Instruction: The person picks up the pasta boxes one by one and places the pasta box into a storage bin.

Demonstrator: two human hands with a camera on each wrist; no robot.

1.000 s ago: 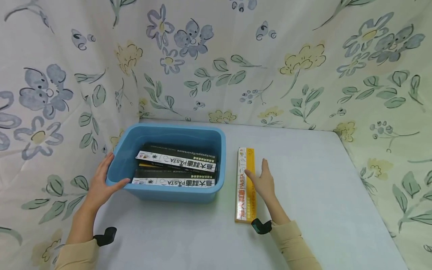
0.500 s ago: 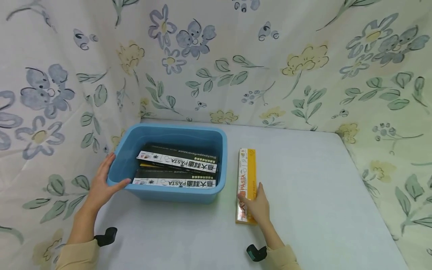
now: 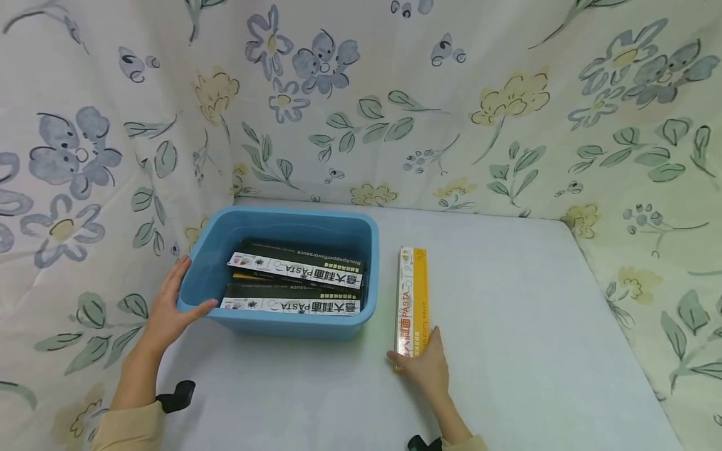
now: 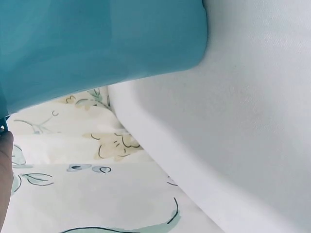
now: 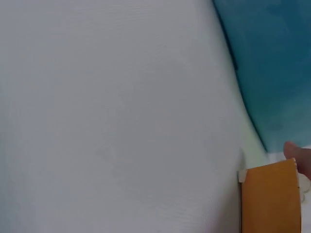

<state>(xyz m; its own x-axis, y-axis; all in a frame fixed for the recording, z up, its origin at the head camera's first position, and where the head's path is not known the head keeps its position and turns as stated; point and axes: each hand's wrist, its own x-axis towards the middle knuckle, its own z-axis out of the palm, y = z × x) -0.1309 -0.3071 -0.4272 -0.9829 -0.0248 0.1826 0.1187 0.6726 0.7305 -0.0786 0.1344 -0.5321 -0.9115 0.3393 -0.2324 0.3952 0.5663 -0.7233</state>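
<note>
A blue plastic bin (image 3: 293, 326) stands left of centre in the head view. At its near left corner my left hand (image 3: 172, 307) rests on the rim, fingers along the side and thumb across the front. Inside lie several pasta boxes (image 3: 293, 305), mostly black and white. To the bin's right, a yellow-and-white pasta box (image 3: 412, 294) lies lengthwise. My right hand (image 3: 425, 369) grips its near end, thumb on the left side, fingers on the right. The right wrist view shows the box's orange end (image 5: 271, 199) beside my thumb (image 5: 299, 158).
A white table (image 3: 524, 326) carries the bin and boxes. Floral curtains (image 3: 361, 100) hang behind it and on both sides. The bin stands near the table's left edge, close to the curtain.
My right hand has drawn back from over the middle of the yellow pasta box to its near end, thumb and fingers now on its two sides. The left hand and bin have stayed put.
</note>
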